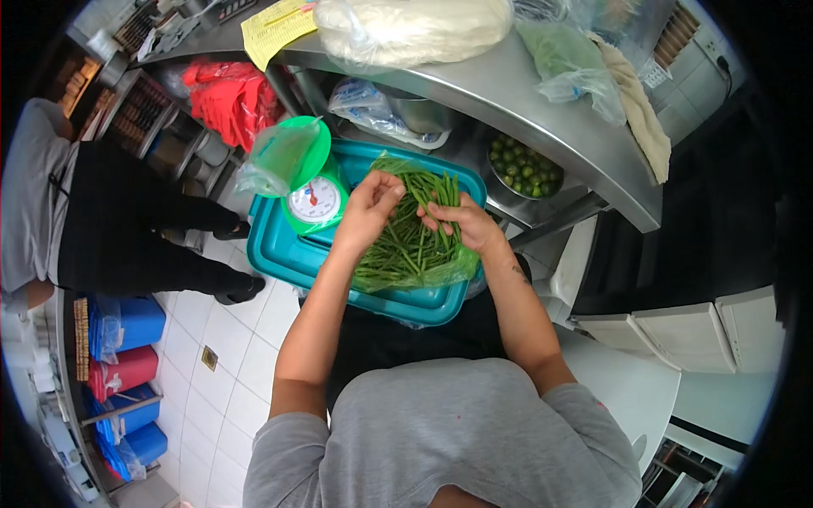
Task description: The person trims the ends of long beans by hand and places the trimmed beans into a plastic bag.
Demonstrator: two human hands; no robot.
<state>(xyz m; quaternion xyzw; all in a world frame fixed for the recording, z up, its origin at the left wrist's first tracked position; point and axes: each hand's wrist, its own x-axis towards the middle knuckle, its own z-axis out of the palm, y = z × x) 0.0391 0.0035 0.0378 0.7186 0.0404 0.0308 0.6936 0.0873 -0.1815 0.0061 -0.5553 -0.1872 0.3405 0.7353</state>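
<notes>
A heap of long green beans (406,245) lies in an opened green plastic bag (461,269), on a teal plastic lid or tub (275,245) in front of me. My right hand (467,222) is closed around a few beans at the right of the heap. My left hand (373,207) is held over the heap's upper left, its fingers curled into a pinch; what is between them, if anything, is too small to make out. A green dial scale (315,201) stands at the left on the teal plastic, with a clear greenish bag (278,159) on its pan.
A steel table (542,102) curves across the far side, carrying a large white bundle in plastic (415,30) and a yellow paper (275,32). Beneath it sits a bowl of small green fruits (525,167). Another person (102,212) stands at left, near blue and red bins (127,372).
</notes>
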